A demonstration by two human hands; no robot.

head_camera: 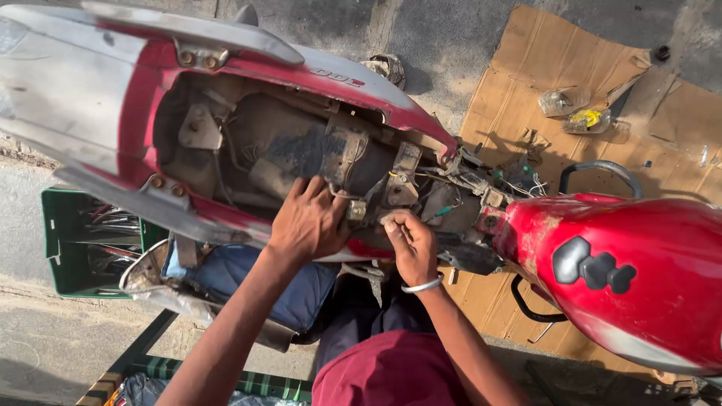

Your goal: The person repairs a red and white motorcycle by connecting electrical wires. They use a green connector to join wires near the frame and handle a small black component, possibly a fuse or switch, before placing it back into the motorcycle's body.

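Note:
A red motorcycle point(639, 271) with its seat removed lies across the view, its dusty frame cavity point(301, 150) and wiring point(466, 184) exposed. My left hand point(308, 222) rests palm-down on the frame's near edge, fingers curled over a dirty metal part. My right hand point(410, 240), with a silver bangle on the wrist, pinches a small part or wire end beside a bracket point(398, 188) just behind the red fuel tank. What the fingers pinch is too small to tell.
A green crate point(56, 240) of metal tools stands at the left. Flattened cardboard point(541, 68) lies on the concrete behind the bike, with small plastic bags point(587, 116) on it. A blue cloth point(233, 274) sits under the frame near my knees.

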